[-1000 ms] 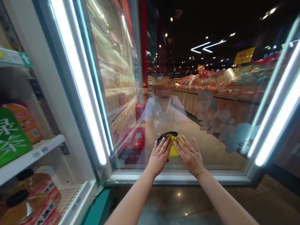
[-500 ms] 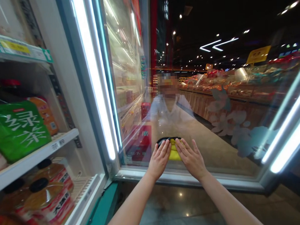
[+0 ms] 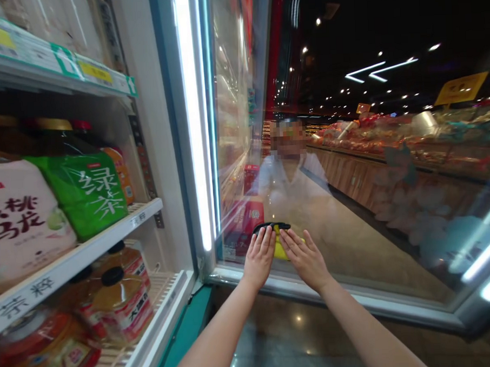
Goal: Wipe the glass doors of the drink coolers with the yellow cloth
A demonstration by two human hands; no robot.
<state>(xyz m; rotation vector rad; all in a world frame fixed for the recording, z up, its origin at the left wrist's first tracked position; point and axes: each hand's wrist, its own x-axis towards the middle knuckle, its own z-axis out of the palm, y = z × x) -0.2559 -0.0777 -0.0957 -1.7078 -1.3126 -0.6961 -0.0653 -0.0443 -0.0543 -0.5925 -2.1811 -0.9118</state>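
Observation:
My left hand (image 3: pixel 259 258) lies flat with its fingers stretched out on a yellow and black cloth (image 3: pixel 281 251). Beside it, my right hand (image 3: pixel 304 258) presses on the same cloth, its fingers straight and the thumb a little apart. The cloth is against the inside of a glass door (image 3: pixel 353 243), low down and just above the bottom frame. Its middle shows between the two hands, with a dark edge above the fingertips; the rest is hidden under them.
At left, a fridge shelf (image 3: pixel 149 212) holds a green tea bottle (image 3: pixel 89 190) and a pink-labelled bottle (image 3: pixel 23 220). Juice bottles (image 3: pixel 126 302) stand below. Bright light strips (image 3: pixel 194 126) edge the opening. A person's reflection shows in the glass, with store displays beyond.
Both hands and the cloth have slid left along the glass, closer to the door's left frame. The view has turned left, so more of the shelves shows.

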